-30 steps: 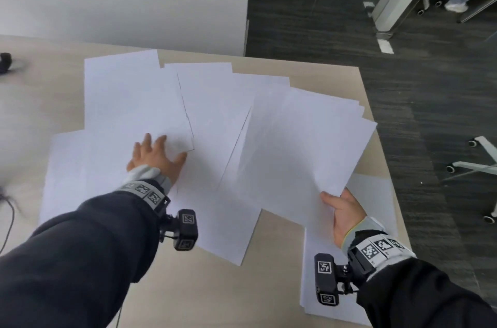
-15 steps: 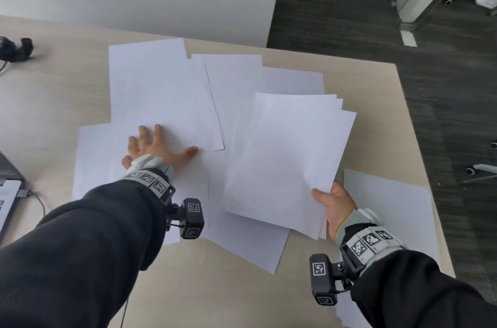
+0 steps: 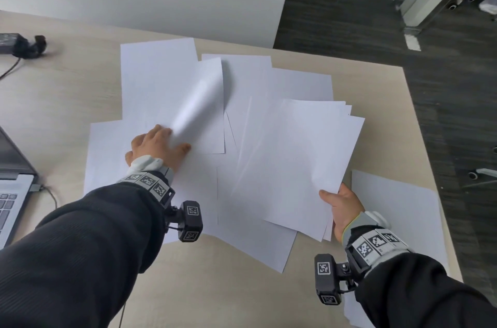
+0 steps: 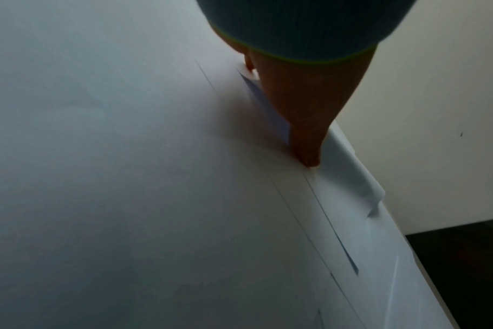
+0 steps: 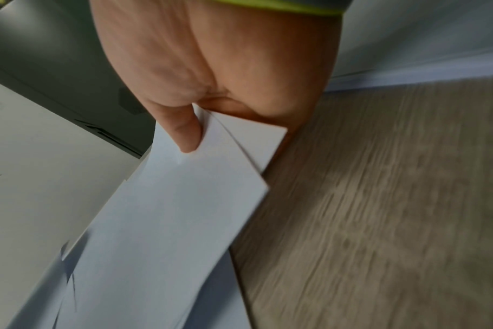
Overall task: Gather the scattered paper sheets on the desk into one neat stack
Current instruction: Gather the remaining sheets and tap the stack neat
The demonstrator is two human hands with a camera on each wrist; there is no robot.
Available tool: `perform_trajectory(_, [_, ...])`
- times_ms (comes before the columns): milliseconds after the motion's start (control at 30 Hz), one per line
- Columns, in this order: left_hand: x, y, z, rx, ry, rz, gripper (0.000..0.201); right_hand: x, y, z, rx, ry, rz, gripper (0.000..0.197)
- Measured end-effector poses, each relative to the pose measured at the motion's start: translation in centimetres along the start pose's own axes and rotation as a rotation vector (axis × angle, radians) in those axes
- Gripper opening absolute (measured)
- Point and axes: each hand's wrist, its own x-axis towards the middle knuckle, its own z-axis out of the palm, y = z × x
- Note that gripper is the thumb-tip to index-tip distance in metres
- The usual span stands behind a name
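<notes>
- Head view, lower right: right hand (image 3: 343, 209) pinches a fanned bundle of sheets (image 3: 295, 161), thumb on top.
- Centre left: left hand (image 3: 154, 146) lies flat, partly under a curling sheet (image 3: 200, 101).
- Loose sheets (image 3: 150, 77) overlap across the desk (image 3: 67, 91).

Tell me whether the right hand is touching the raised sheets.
Touching. The right wrist view shows the right hand pinching the corner of the raised sheets, thumb pressed on top.
</notes>
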Motion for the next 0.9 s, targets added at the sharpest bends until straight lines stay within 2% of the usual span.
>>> perform_trajectory(167, [0.4, -1.5, -0.5, -0.144, 0.006, 0.01, 0.04, -0.6, 0.1, 0.1, 0.018, -0.011, -0.013, 0.032])
perform_trajectory(233, [0.0, -1.4, -0.3, -0.143, 0.002, 0.017, 0.038, -0.7, 0.1, 0.3, 0.018, -0.013, -0.013, 0.032])
perform_trajectory(400, [-2.3, 1.7, 0.7, -0.04, 0.083, 0.091, 0.089, -1.0, 0.0, 0.6, 0.013, -0.015, -0.008, 0.031])
perform_trajectory(533, [-1.8, 4.4, 2.1, 0.035, -0.05, 0.082, 0.123, -1.2, 0.2, 0.4, 0.003, -0.021, 0.002, 0.032])
perform_trajectory(600, [-1.3, 4.9, 2.7, 0.067, -0.114, 0.047, 0.133, -1.1, 0.3, 0.3, 0.001, -0.018, 0.009, 0.032])
perform_trajectory(700, [-0.9, 4.9, 3.4, 0.121, -0.111, 0.042, 0.132, -1.0, 0.3, 0.1, 0.005, -0.013, 0.014, 0.032])
perform_trajectory(900, [-1.1, 4.0, 3.6, 0.082, -0.066, 0.091, 0.112, -0.9, 0.3, 0.4, 0.012, -0.02, 0.017, 0.033])
